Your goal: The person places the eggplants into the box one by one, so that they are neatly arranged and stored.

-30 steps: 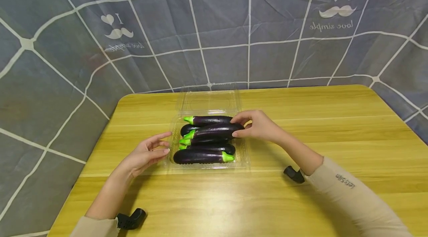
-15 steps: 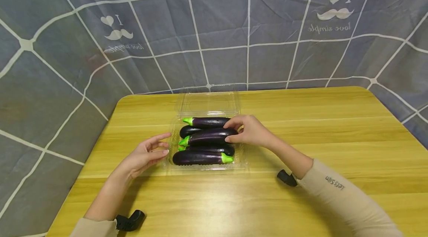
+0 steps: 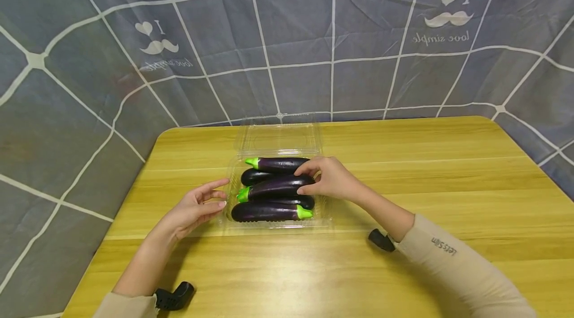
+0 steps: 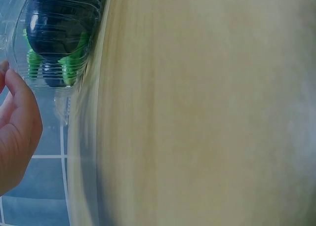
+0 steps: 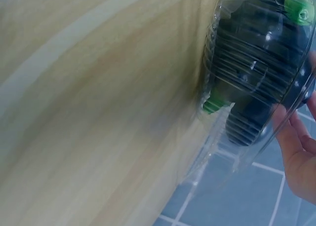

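Note:
A clear plastic clamshell container [image 3: 324,216] on the table holds several dark purple eggplants with green caps. My right hand [image 3: 334,178] grips the rounded right end of one eggplant [image 3: 275,186] between thumb and fingers. This eggplant lies over others in the middle, its green cap pointing left. In front of it is another eggplant [image 3: 264,211], with its cap to the right; one more eggplant [image 3: 282,164] lies at the back. My left hand [image 3: 193,211] is at the container's left side, fingers loosely spread; whether they touch the rim I cannot tell.
The container's transparent lid [image 3: 280,139] is folded back toward the wall. A grey curtain [image 3: 300,39] with white lines hangs behind the wooden table [image 3: 403,168]. Black wrist mounts [image 3: 176,296] sit below both forearms.
My right hand has moved the eggplant left and toward me, lowering it onto the others in the container. The left hand has stayed almost still.

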A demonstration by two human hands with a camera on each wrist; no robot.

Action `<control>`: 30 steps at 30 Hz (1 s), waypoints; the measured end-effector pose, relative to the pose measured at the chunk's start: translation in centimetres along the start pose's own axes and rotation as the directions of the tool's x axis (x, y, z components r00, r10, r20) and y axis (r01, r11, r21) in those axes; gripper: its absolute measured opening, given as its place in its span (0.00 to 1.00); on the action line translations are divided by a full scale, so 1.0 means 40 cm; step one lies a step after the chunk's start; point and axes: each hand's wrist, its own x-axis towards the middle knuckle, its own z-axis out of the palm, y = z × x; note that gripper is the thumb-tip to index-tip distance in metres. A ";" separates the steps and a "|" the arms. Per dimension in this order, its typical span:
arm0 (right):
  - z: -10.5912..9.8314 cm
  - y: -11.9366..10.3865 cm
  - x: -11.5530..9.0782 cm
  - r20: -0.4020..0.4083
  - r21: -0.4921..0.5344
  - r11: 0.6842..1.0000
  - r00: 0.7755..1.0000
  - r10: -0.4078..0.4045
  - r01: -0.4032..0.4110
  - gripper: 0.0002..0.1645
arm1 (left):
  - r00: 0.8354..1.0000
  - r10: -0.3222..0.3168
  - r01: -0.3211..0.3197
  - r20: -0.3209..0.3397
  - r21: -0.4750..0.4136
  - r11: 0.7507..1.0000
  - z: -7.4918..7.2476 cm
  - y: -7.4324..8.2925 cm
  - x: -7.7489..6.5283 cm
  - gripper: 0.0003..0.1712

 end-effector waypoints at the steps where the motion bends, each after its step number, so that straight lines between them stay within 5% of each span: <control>1: 0.001 -0.002 0.001 -0.001 -0.004 1.000 1.000 -0.005 0.005 0.19 | 1.000 0.000 0.000 -0.002 -0.002 1.000 0.000 0.000 0.001 0.37; 17: 0.008 -0.015 -0.004 0.000 -0.038 0.999 1.000 0.000 0.000 0.21 | 1.000 -0.002 0.002 -0.011 -0.002 1.000 -0.002 -0.004 0.005 0.36; 30: 0.001 -0.007 -0.014 0.010 0.043 0.999 0.999 0.031 -0.032 0.21 | 1.000 -0.002 0.002 -0.006 0.011 1.000 -0.001 -0.002 0.006 0.37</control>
